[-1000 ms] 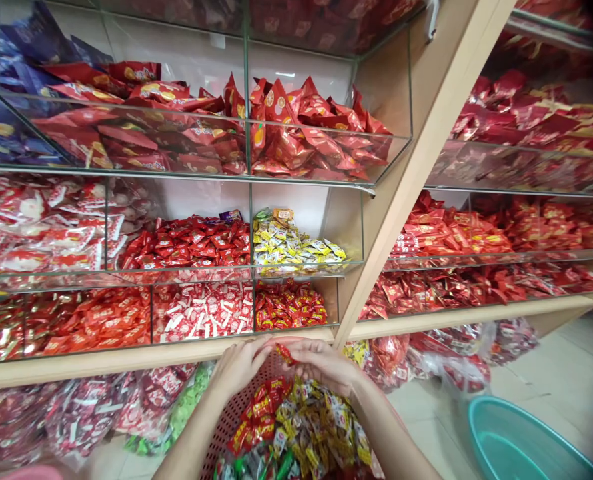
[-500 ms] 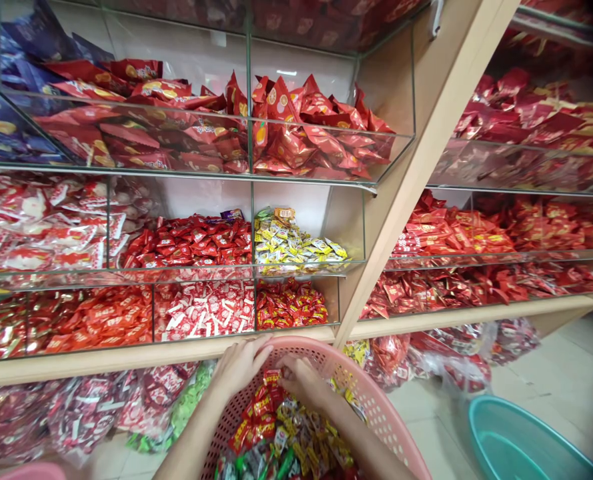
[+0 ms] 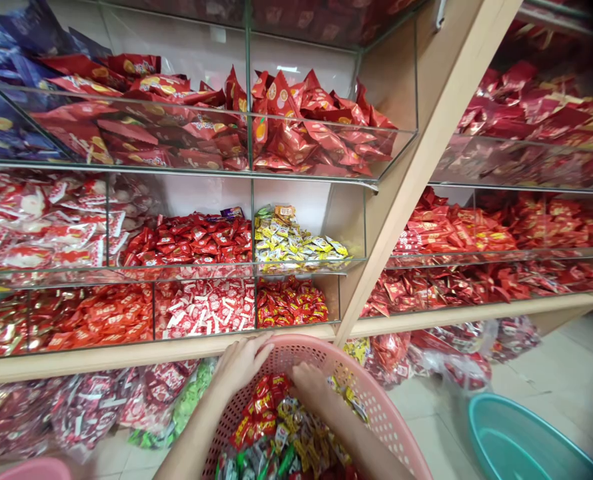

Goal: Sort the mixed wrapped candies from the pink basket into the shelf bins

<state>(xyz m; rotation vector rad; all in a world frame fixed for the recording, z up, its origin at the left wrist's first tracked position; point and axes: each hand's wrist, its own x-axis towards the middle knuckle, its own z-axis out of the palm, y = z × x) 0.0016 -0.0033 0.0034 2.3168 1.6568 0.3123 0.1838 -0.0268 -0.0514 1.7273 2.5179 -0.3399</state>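
The left hand [image 3: 241,365] closed its fingers on the rim of a pink plastic basket [image 3: 376,407]. The right hand [image 3: 309,387] curled over the wrapped sweets [image 3: 263,417] inside it; one could not tell if those fingers held any. Beyond stood glass bins [image 3: 201,240] on a wooden shelf [image 3: 151,350].

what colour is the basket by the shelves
The basket is pink with a mesh of small holes, best seen in the head view.
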